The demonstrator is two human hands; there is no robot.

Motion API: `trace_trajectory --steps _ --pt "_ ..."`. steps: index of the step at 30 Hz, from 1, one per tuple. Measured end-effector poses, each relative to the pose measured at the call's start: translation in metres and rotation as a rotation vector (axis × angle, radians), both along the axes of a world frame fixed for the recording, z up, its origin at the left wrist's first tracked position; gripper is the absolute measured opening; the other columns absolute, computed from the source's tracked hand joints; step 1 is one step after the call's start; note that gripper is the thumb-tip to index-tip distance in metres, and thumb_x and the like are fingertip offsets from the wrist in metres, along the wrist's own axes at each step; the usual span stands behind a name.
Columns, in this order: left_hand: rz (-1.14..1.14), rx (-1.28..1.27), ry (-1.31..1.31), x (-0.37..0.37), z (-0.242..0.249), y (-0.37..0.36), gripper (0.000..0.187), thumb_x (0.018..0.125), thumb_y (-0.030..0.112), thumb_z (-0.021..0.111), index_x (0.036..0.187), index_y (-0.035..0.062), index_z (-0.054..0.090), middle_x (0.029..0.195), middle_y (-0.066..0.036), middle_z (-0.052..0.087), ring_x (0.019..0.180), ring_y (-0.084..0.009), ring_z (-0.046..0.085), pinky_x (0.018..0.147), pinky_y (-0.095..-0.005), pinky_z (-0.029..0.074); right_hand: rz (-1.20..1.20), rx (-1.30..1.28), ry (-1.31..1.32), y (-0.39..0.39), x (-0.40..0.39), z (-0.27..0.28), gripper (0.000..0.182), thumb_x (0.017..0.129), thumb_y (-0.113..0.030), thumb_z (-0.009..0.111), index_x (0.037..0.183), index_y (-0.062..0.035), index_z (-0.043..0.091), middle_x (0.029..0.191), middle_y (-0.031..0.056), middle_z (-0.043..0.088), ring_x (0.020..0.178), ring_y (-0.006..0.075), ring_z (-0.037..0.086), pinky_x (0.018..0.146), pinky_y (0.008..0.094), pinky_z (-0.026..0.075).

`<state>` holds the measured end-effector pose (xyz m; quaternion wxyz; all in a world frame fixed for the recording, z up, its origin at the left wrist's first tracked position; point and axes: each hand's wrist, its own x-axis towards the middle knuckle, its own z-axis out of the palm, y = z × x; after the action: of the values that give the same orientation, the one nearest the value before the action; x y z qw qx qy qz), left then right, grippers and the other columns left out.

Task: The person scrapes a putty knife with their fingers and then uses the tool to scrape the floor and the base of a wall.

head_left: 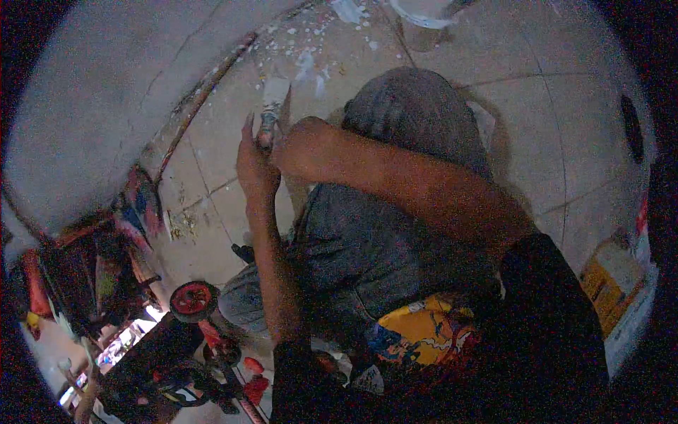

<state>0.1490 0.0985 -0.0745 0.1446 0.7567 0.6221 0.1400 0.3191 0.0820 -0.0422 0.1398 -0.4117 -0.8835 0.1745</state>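
A paintbrush (276,93) with a broad, white-coated head points away from me over the tiled floor. Its handle runs down between my two hands. My left hand (256,166) is closed about the handle from the left, with one finger stretched up alongside it. From the right, my right hand (305,150) meets it with curled fingers at the handle's lower end; the dim light hides most of that grip. White paint spots (307,63) lie on the floor just beyond the brush head.
A white-smeared container (427,15) is at the top edge. A pale wall (92,120) rises on the left, a thin rod (205,106) along its foot. Lower left are a red-rimmed wheel (193,301) and clutter. A yellow-and-white box (609,286) stands at right.
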Motion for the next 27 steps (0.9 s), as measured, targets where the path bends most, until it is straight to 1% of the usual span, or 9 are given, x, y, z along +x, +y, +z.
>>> trace_trajectory --steps 3,5,9,11,15,17,20,24,27 --pt "-0.055 0.136 0.119 0.004 0.009 -0.015 0.042 0.087 0.034 0.061 0.116 0.0045 0.062 0.088 -0.02 0.068 0.083 -0.0346 0.066 0.071 -0.0432 0.05 0.102 -0.131 -0.044 -0.001 0.002 0.0 0.015 0.076 -0.016 0.061 0.079 -0.003 0.069 0.078 0.0138 0.069 0.074 0.03 0.069 0.061 0.0459 0.056" --pt "0.007 -0.069 0.216 0.016 0.031 -0.021 0.047 0.081 0.033 0.065 0.121 0.0085 0.061 0.09 -0.019 0.068 0.084 -0.0353 0.066 0.072 -0.0439 0.051 0.11 0.084 -0.115 0.0 0.0 -0.008 0.016 0.075 -0.016 0.061 0.077 -0.0024 0.069 0.075 0.0142 0.069 0.072 0.0295 0.07 0.059 0.0456 0.055" --pt "0.047 -0.15 0.182 0.016 0.019 -0.014 0.049 0.078 0.031 0.067 0.121 0.0086 0.062 0.092 -0.021 0.068 0.085 -0.0356 0.067 0.071 -0.0442 0.052 0.103 0.013 -0.039 -0.001 0.007 0.013 0.015 0.073 -0.015 0.062 0.077 -0.0031 0.069 0.072 0.0137 0.069 0.069 0.0292 0.069 0.057 0.0448 0.055" --pt "-0.021 -0.046 0.071 0.016 0.008 0.001 0.047 0.076 0.029 0.066 0.119 0.0093 0.063 0.095 -0.021 0.068 0.087 -0.0368 0.067 0.074 -0.0437 0.052 0.101 -0.031 0.058 -0.003 0.017 0.045 0.013 0.072 -0.014 0.062 0.075 -0.0036 0.069 0.07 0.0141 0.068 0.067 0.0293 0.069 0.057 0.0442 0.055" --pt "0.09 -0.175 0.122 0.036 0.013 0.014 0.045 0.076 0.027 0.065 0.118 0.0095 0.063 0.098 -0.02 0.067 0.091 -0.0377 0.065 0.078 -0.0426 0.052 0.145 -0.077 -0.039 0.007 0.0 -0.012 0.012 0.071 -0.013 0.061 0.074 -0.0034 0.069 0.07 0.0157 0.068 0.066 0.0301 0.069 0.057 0.0446 0.055" --pt "-0.047 -0.232 0.134 0.046 0.033 0.014 0.043 0.076 0.026 0.064 0.116 0.0088 0.064 0.098 -0.02 0.068 0.094 -0.0379 0.065 0.08 -0.043 0.051 0.092 0.172 0.015 0.002 0.01 -0.015 0.013 0.071 -0.013 0.062 0.073 -0.0032 0.069 0.07 0.0155 0.068 0.066 0.0299 0.068 0.057 0.0446 0.055" --pt "-0.123 -0.301 0.148 0.056 0.058 0.011 0.041 0.078 0.025 0.062 0.114 0.0075 0.064 0.1 -0.02 0.067 0.096 -0.0376 0.064 0.082 -0.0442 0.05 0.068 0.137 0.015 0.007 0.01 -0.011 0.013 0.071 -0.014 0.062 0.073 -0.0041 0.069 0.07 0.0141 0.068 0.066 0.0301 0.068 0.058 0.046 0.055" --pt "-0.053 -0.258 0.202 0.048 0.022 0.04 0.043 0.079 0.029 0.063 0.117 0.0074 0.063 0.105 -0.02 0.066 0.098 -0.0372 0.064 0.085 -0.0442 0.05 0.013 0.057 -0.128 0.005 0.007 0.005 0.014 0.07 -0.016 0.063 0.07 -0.0043 0.07 0.07 0.0145 0.068 0.066 0.0307 0.068 0.058 0.0483 0.054" --pt "-0.143 -0.259 0.104 0.044 0.006 0.063 0.046 0.081 0.035 0.064 0.117 0.0078 0.064 0.106 -0.02 0.066 0.099 -0.0367 0.063 0.086 -0.0437 0.05 0.061 0.059 -0.117 0.005 0.005 -0.004 0.015 0.069 -0.017 0.063 0.072 -0.0041 0.07 0.072 0.016 0.068 0.069 0.0322 0.068 0.061 0.0523 0.052"
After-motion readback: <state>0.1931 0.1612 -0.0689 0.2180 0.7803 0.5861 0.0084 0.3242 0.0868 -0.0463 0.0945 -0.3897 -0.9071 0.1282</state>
